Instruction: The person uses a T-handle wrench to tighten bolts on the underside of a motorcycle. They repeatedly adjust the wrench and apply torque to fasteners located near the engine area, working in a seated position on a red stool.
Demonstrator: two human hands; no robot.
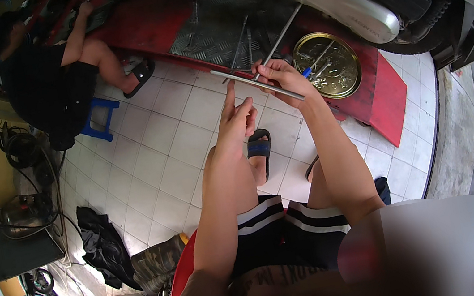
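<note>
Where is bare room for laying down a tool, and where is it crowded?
Bare: white tiles between the blue stool, the black cloth and the left forearm. Crowded: the round tray, holding metal parts, and the black plate, with tools lying on it.

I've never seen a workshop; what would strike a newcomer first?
Probably the T-shaped metal wrench in the right hand, near the centre, with the left hand extending its index finger close by. Next, perhaps the round golden tray on the red platform, then the silver muffler at upper right.
</note>
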